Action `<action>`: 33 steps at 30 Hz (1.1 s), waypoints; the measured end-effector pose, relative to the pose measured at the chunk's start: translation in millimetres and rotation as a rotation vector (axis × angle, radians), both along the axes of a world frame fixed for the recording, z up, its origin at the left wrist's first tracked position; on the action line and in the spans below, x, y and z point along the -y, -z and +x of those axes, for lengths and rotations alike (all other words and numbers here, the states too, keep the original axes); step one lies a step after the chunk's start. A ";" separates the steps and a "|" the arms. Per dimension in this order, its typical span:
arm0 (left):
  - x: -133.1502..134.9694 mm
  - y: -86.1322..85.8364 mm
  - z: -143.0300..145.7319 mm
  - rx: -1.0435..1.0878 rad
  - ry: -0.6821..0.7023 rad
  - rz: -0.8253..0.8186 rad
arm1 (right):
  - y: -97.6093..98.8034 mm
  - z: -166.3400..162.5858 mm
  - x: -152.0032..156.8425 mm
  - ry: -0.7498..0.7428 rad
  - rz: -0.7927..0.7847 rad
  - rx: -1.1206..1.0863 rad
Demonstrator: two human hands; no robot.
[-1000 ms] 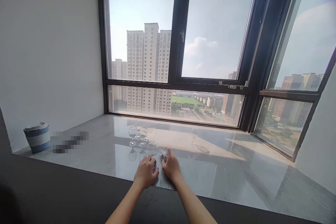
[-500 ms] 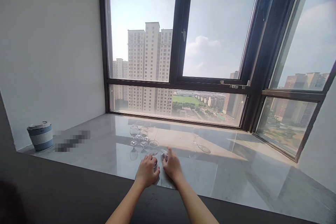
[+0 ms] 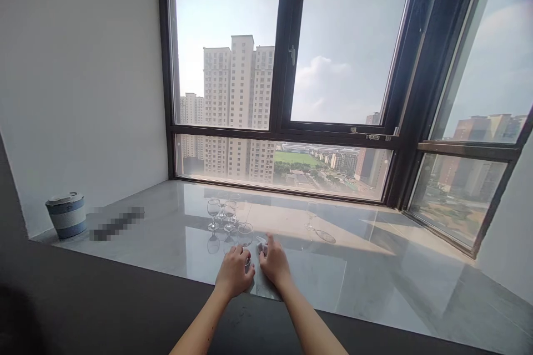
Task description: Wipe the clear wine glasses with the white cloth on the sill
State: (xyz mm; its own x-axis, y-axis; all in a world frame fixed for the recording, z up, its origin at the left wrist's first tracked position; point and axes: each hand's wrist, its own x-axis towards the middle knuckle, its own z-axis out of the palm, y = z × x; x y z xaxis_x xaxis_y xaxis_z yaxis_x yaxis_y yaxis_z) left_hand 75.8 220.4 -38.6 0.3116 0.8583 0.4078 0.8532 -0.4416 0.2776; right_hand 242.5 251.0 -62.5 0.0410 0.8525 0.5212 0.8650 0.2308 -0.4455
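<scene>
Your left hand [image 3: 236,270] curls round a clear stemmed glass [image 3: 245,237] near the front edge of the glossy grey windowsill [image 3: 166,247]. The rim shows above your fingers; your hand hides much of the rest. Just beside it, your right hand [image 3: 275,260] has a crumpled white cloth [image 3: 261,245] gathered between thumb and fingers, with your index finger reaching forward. You can't tell here whether the cloth touches the glass.

Behind your left hand, more stemmed glasses [image 3: 229,211] stand upright in a close cluster. Another single glass [image 3: 310,215] stands well apart from them, off to your right, its shadow falling beside it. At the far left, near the wall [image 3: 83,77], you have a lidded blue-and-white cup [image 3: 66,216], with a dark pixelated patch [image 3: 116,224] next to it. A dark-framed window [image 3: 283,133] rises behind the sill.
</scene>
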 end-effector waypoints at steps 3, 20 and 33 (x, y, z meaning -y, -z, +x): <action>0.3 -1.0 0.2 0.000 -0.003 -0.004 | 0.6 0.2 -0.3 -0.003 -0.003 0.004; 6.6 -7.2 1.9 -0.024 -0.044 -0.048 | -12.2 -2.3 20.4 0.182 0.017 0.179; 6.1 -5.8 2.8 0.004 -0.051 -0.068 | -92.3 33.9 -4.2 -0.004 0.253 -0.084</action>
